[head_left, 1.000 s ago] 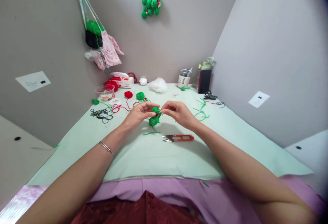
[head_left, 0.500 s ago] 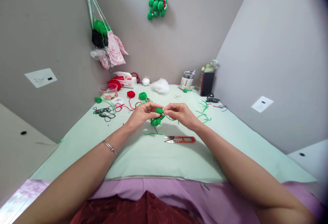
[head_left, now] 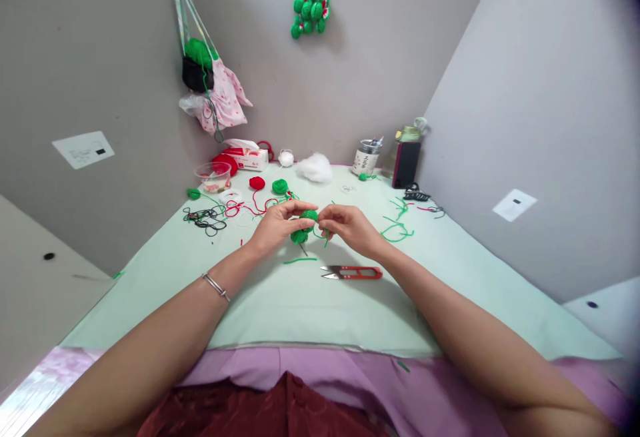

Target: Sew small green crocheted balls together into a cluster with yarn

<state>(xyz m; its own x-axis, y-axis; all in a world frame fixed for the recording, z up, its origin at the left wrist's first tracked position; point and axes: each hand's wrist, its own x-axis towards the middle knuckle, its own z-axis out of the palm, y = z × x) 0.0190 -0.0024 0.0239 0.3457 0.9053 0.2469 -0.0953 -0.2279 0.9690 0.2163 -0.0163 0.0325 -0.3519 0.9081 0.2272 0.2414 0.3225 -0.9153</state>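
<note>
My left hand [head_left: 277, 225] is closed on a green crocheted piece [head_left: 300, 236] made of small round parts, held above the table. Close against its right side, my right hand [head_left: 347, 225] pinches a green yarn strand [head_left: 326, 240] that hangs in a loop beneath the fingers. The fingers partly hide the crocheted piece and the spot where the strand meets it. Just below my hands, orange-handled snips [head_left: 357, 272] lie on the pale green cloth, blades pointing left. A short cut green strand [head_left: 301, 260] lies to their left.
Tangled black cord [head_left: 204, 220], a red yarn ball [head_left: 257, 183], a green ball [head_left: 280, 186] and white stuffing [head_left: 315, 168] lie behind at left and centre. Green scraps [head_left: 397, 229] are at right. Farther back stand a pen tin [head_left: 367, 159] and a phone [head_left: 406, 164].
The crocheted piece has turned and sits slightly lower in my left fingers. The green strand now curls down below my right hand instead of stretching out to the right. The view has shifted slightly.
</note>
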